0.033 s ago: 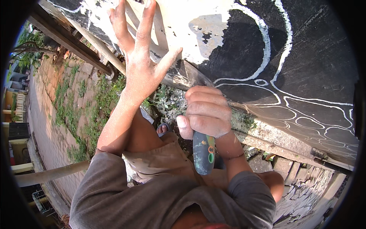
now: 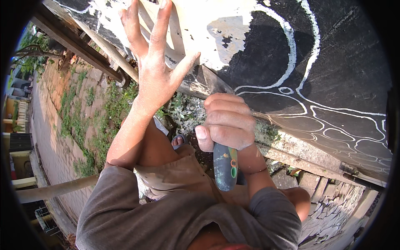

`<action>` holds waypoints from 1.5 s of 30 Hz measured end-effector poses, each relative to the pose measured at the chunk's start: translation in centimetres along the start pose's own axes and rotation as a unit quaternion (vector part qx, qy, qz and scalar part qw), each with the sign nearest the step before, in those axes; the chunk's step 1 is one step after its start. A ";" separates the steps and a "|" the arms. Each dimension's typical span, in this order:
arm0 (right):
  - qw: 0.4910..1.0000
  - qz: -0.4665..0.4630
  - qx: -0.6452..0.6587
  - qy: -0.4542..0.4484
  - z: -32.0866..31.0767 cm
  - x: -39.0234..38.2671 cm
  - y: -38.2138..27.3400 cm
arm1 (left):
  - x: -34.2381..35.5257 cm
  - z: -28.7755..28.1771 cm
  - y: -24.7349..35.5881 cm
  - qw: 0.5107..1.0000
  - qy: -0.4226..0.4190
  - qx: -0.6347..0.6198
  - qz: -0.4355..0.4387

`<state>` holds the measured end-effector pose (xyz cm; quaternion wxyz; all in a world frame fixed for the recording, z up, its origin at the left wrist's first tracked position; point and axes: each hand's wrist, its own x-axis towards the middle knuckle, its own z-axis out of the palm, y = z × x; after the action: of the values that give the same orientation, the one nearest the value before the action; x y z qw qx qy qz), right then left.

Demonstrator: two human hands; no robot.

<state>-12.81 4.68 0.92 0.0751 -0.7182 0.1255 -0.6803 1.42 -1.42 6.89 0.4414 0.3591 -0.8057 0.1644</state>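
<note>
My right hand is wrapped round the dark, paint-spotted handle of a paint scraper. Its flat metal blade points up and to the left, against the lower part of a painted wall. Black paint with white curved outlines covers the wall's right side, while a pale patch with ragged edges lies farther left. Up and to the left of the scraper, my left hand is spread out in front of that pale patch, with dust on its skin. Whether its fingertips press on the wall, I cannot tell.
A rough ledge runs along the wall's foot. Wooden beams slant at the upper left. Beyond them lie weedy paving and a paved lane. Broken stone slabs are at the lower right, and my sandalled foot is below the wall.
My right hand and the scraper have shifted very slightly to the right. The left hand stays almost where it was, still spread.
</note>
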 end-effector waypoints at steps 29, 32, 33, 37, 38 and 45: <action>0.997 0.003 -0.028 -0.067 0.2 -1.1 -0.4 | 0.0 0.0 0.2 1.000 -0.003 -0.004 0.003; 0.999 -0.009 -0.029 -0.032 1.9 -1.8 1.7 | -0.2 0.0 -0.1 1.000 -0.002 -0.008 0.000; 0.997 -0.013 -0.054 -0.059 1.4 -2.1 0.9 | -0.2 0.1 0.0 1.000 -0.001 -0.010 -0.003; 0.994 -0.020 -0.057 -0.086 0.6 -1.8 0.2 | 0.1 0.0 0.3 1.000 0.004 -0.017 -0.003; 0.995 -0.013 -0.050 -0.090 0.9 -2.1 0.7 | -0.1 -0.1 -0.8 0.999 0.042 -0.003 0.016; 0.963 0.182 0.121 -0.158 1.3 -6.7 1.1 | -1.3 -2.4 7.6 0.636 -0.123 -0.758 -0.078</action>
<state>-11.91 5.41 -5.95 0.3029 -0.7673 0.1567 -0.5431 -2.17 5.78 7.53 0.4667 -0.0232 -0.6630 -0.5849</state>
